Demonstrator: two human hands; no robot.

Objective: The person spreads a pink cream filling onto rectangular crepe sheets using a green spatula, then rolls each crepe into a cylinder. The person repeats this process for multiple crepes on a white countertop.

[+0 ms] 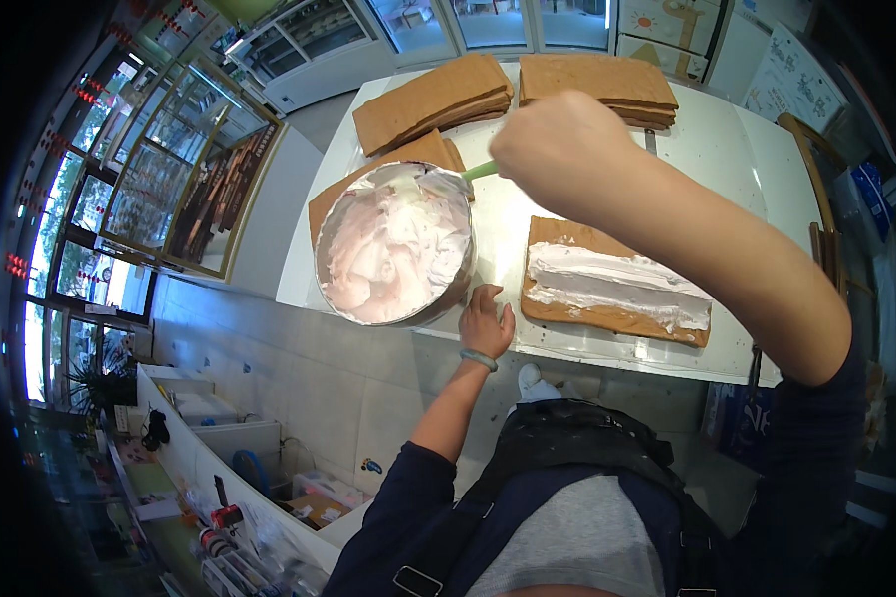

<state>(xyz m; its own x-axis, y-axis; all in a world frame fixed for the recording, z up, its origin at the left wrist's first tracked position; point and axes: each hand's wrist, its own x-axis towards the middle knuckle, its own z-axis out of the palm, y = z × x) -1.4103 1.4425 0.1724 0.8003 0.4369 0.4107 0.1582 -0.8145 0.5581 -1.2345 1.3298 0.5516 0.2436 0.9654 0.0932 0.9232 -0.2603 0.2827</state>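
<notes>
A large round bowl (321, 271) stands at the table's left side, filled with pale pink whipped cream (393, 244). Above its far right rim my right hand (558, 149) is closed around the green handle of a spatula (481, 170); the blade is hidden among the cream at the rim. Beside the bowl's near right side, at the table edge, my left hand (486, 320) holds nothing, with thumb and fingers apart. Under my right forearm lies a brown sponge cake sheet (567, 234) with a thick band of cream (617, 279) spread along it.
Stacked sponge sheets (433, 99) lie at the far left of the white table (737, 169), and another stack (592, 82) at the far middle. More sheets (423, 149) sit partly behind the bowl. A glass display case (184, 169) stands to the left.
</notes>
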